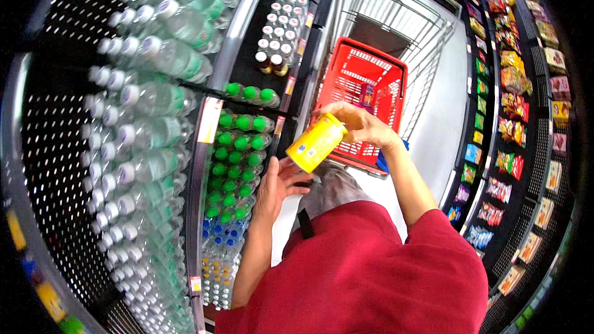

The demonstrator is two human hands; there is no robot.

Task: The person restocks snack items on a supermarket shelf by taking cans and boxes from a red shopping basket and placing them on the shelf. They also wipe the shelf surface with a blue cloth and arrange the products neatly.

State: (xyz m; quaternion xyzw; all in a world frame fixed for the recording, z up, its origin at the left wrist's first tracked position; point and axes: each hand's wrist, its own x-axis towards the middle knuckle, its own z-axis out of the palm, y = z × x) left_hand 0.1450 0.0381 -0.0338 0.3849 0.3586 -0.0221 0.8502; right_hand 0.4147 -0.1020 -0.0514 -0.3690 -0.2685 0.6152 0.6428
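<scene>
My right hand (359,123) grips a yellow can (317,143) at its upper end, and the can is tilted. Close under the can's lower end is my left hand (280,181), its fingers spread; whether the fingertips touch the can is hard to tell. Beyond my right hand, a red plastic shopping basket (403,83) rests in a wire shopping cart (429,18). Inside the basket stands a small purple and red can or jar (367,94), partly hidden by my right hand.
On the left, a shelf holds large clear bottles with white caps (158,88). Lower down are green-capped bottles (236,148), blue-capped bottles (225,231) and dark bottles with white caps (277,62). Shelves of packaged snacks (513,102) line the right. Pale floor (424,157) shows between.
</scene>
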